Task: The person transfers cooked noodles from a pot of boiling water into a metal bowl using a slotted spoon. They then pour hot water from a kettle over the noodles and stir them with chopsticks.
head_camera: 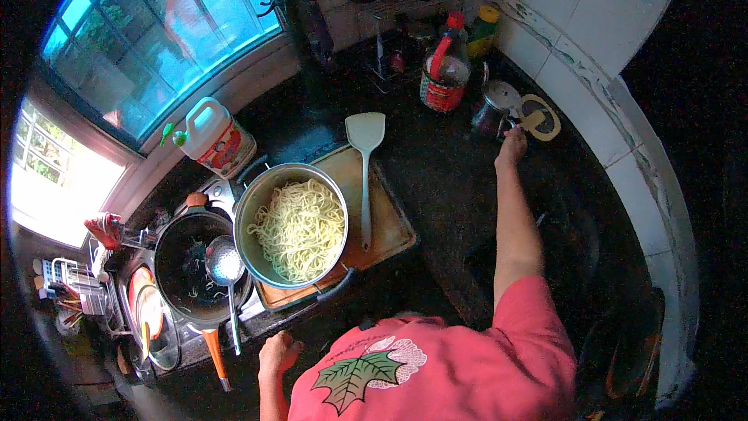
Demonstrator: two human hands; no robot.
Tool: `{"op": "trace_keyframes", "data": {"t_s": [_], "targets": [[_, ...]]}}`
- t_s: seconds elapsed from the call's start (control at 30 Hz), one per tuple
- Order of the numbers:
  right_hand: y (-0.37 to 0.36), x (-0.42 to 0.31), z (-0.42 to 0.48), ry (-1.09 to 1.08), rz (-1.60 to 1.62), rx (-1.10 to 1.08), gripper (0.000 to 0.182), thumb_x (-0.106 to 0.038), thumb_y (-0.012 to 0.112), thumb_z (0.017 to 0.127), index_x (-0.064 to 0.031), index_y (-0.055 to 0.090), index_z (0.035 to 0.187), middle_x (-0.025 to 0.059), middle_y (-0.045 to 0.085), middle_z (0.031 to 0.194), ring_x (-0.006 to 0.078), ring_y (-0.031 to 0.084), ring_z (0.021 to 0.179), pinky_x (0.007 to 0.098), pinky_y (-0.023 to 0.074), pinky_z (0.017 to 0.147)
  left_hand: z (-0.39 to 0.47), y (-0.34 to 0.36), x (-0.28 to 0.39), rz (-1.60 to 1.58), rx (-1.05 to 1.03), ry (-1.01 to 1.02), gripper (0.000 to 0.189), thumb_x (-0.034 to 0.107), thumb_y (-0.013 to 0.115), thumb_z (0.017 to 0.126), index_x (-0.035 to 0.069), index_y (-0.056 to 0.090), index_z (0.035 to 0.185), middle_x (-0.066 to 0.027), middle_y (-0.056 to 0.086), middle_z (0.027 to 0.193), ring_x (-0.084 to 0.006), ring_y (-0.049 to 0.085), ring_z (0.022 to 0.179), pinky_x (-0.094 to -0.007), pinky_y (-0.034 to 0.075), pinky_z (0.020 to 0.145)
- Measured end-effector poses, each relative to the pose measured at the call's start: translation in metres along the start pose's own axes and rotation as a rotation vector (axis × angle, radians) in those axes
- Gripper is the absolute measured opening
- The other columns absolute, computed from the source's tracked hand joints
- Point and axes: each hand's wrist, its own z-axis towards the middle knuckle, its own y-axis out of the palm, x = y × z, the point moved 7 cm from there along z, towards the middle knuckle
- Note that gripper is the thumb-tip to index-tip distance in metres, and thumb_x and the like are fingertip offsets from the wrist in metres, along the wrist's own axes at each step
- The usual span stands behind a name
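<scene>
At the back right, my right hand (pixel 514 145) reaches to a small lidded metal pot (pixel 491 114), its fingers closed at the pot's handle. Beside that pot a cream-coloured oval object (pixel 542 118) leans near the tiled wall. My left hand (pixel 281 351) is loosely curled near the counter's front edge, with nothing visible in it. In front of me stands a large steel pot (pixel 239 228) holding cooked noodles (pixel 301 231). It rests partly on a wooden board (pixel 374 204). A pale spatula (pixel 366 152) lies across the board, blade away from me.
To the left, a dark pan (pixel 175 251) with an orange handle holds dark liquid and a perforated skimmer (pixel 225 260). Behind are a plastic jug (pixel 219 140) and a window (pixel 158 29). A red-capped bottle (pixel 447 67) and a wire rack (pixel 380 64) stand at the back. Plates (pixel 146 304) lean far left.
</scene>
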Motion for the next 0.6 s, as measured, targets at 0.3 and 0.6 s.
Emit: {"op": "trace_keyframes", "data": {"t_s": [0.3, 0.6], "targets": [[0.008, 0.001, 0.0, 0.179, -0.122, 0.086, 0.046, -0.037, 0.047, 0.086, 0.0027, 0.053, 0.109, 0.0166, 0.057, 0.097, 0.0272, 0.055, 0.088, 0.0405, 0.0414, 0.081, 0.007, -0.003, 0.041, 0.048, -0.016, 0.122, 0.034, 0.033, 0.064, 0.07, 0.004, 0.059, 0.087, -0.0196, 0.062, 0.084, -0.0347, 0.059, 0.082, -0.0414, 0.047, 0.071], [-0.036, 0.002, -0.045, 0.049, -0.22, 0.166, 0.046, -0.034, 0.051, 0.079, 0.004, 0.053, 0.105, 0.0209, 0.052, 0.108, 0.0318, 0.052, 0.097, 0.0416, 0.0386, 0.085, 0.024, 0.015, 0.036, 0.062, -0.099, 0.309, 0.032, 0.031, 0.058, 0.074, 0.003, 0.058, 0.088, -0.0214, 0.061, 0.084, -0.0364, 0.058, 0.082, -0.0436, 0.047, 0.07]]}}
